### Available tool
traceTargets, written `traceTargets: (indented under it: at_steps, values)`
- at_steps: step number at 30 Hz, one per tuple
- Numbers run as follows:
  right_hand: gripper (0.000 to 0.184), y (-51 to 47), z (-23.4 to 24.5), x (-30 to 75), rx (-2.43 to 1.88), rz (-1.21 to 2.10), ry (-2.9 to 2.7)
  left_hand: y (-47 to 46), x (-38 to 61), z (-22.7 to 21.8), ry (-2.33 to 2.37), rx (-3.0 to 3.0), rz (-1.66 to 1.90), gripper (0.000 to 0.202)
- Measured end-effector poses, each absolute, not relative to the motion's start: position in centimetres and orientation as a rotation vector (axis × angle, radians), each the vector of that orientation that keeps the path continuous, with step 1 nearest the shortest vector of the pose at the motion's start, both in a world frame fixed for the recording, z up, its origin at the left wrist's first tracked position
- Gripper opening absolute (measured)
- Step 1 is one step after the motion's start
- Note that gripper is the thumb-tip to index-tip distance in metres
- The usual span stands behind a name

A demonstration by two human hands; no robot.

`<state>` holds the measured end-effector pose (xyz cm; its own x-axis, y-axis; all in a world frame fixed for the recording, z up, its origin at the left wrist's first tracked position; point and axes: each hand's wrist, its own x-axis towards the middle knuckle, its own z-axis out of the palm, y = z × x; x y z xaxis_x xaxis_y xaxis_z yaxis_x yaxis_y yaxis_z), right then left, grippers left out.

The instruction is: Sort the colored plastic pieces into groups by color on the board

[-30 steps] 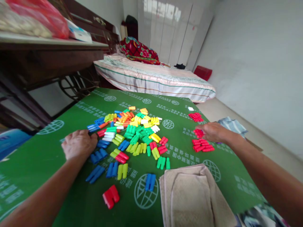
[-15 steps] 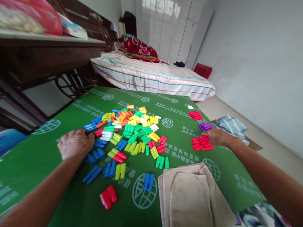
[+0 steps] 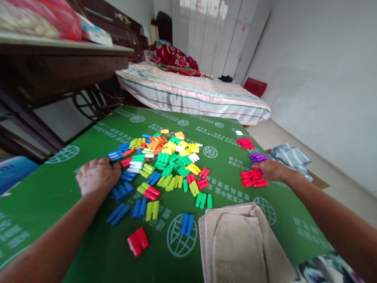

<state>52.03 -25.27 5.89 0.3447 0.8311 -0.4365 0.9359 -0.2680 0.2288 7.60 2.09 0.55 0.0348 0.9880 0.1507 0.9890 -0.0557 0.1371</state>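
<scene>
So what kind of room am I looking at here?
Most likely a home bedroom: a bed with a floral quilt stands behind the green-covered table, and white wardrobe doors line the far wall.

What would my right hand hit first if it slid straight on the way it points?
The right hand points leftward across the green mat. The cluster of red plastic pieces lies right at its fingertips, seemingly already touching, so it would likely meet those first.

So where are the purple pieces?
In the head view, the purple pieces lie at the right of the green mat, just past the right hand and the small red pile.
</scene>
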Motion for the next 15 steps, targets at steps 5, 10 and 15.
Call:
traceTargets:
  at_steps: [5,10,15]
  values:
    - [0.046,-25.4,5.7,52.3,2.161,-0.311,1.531,2.0,7.6,0.6,-2.151,-2.264,-0.302,0.058]
    - [0.056,-25.2,6.0,52.3,2.183,-0.297,1.482,1.7,7.8,1.0,-2.172,-2.277,-0.318,0.057]
    - [0.055,-24.7,6.9,50.0,2.201,-0.225,1.500,1.5,7.8,0.7,-2.148,-2.280,-0.381,0.057]
